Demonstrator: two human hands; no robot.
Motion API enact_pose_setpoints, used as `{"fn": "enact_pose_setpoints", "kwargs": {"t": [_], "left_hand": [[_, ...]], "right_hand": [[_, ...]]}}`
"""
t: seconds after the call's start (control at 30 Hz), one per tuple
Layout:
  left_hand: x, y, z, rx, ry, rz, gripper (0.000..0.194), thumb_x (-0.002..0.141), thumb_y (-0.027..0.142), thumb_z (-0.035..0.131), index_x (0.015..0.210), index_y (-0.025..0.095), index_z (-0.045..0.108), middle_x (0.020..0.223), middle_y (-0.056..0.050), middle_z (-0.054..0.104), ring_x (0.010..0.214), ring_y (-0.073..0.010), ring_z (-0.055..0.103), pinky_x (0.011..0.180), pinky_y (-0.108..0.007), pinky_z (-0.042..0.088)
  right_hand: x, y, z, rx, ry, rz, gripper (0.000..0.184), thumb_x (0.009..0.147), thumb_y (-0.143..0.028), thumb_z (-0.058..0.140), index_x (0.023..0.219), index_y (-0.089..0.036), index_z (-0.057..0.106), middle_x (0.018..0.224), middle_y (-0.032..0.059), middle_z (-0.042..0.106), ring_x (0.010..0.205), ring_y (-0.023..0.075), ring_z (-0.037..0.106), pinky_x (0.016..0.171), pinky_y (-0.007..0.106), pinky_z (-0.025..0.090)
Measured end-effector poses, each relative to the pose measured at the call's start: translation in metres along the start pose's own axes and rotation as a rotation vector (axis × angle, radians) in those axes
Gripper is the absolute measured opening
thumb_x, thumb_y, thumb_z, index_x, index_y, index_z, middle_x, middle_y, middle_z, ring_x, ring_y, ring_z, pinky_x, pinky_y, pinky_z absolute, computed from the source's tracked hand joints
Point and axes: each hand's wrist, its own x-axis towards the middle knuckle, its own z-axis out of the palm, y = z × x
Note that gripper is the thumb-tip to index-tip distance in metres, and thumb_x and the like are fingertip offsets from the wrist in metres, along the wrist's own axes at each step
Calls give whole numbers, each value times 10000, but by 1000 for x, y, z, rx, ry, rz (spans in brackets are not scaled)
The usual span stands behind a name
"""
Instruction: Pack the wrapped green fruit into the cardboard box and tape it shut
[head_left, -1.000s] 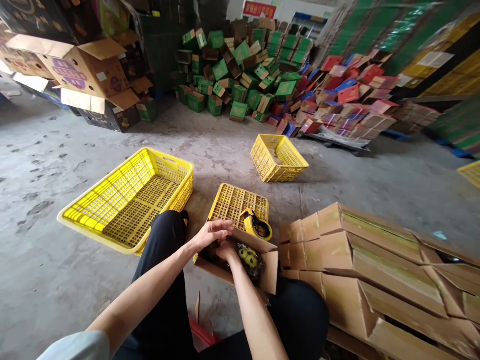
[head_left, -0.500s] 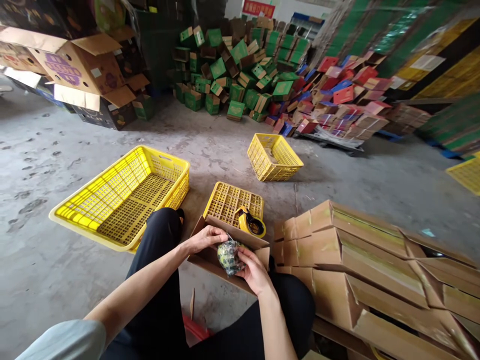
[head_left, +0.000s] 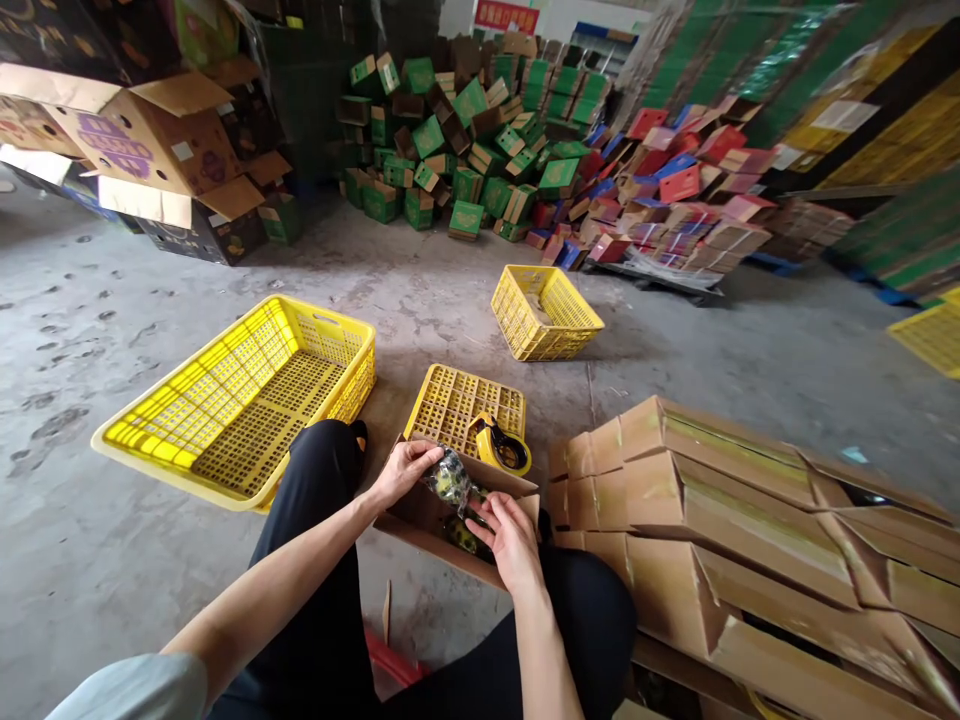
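An open brown cardboard box (head_left: 424, 520) rests on my lap between my knees. My left hand (head_left: 405, 468) is closed on a clear plastic bag of small yellow-green fruit (head_left: 452, 480), held over the box's far side. My right hand (head_left: 504, 530) reaches into the box with its fingers on more bagged yellow-green fruit (head_left: 469, 535) inside. A yellow tape dispenser (head_left: 501, 447) sits on an upturned yellow crate (head_left: 457, 405) just beyond the box.
A large yellow crate (head_left: 240, 395) stands on the concrete floor to the left, a smaller one (head_left: 546, 312) farther ahead. Folded cardboard boxes (head_left: 742, 520) are stacked at my right. Heaps of green, red and blue cartons (head_left: 570, 160) fill the back.
The bag of fruit has shifted from between both hands up and left into my left hand. My right hand has dropped into the box onto another bag.
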Motion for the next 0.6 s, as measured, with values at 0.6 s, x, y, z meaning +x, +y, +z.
{"fn": "enact_pose_setpoints", "kwargs": {"t": [0.6], "left_hand": [[1, -3, -1, -105, -56, -122, 635, 753, 734, 836, 952, 132, 800, 891, -76, 743, 804, -183, 683, 736, -272, 562]], "right_hand": [[-6, -15, 5, -146, 33, -254, 373, 770, -541, 894, 883, -252, 687, 901, -4, 674, 886, 212, 668, 879, 489, 674]]}}
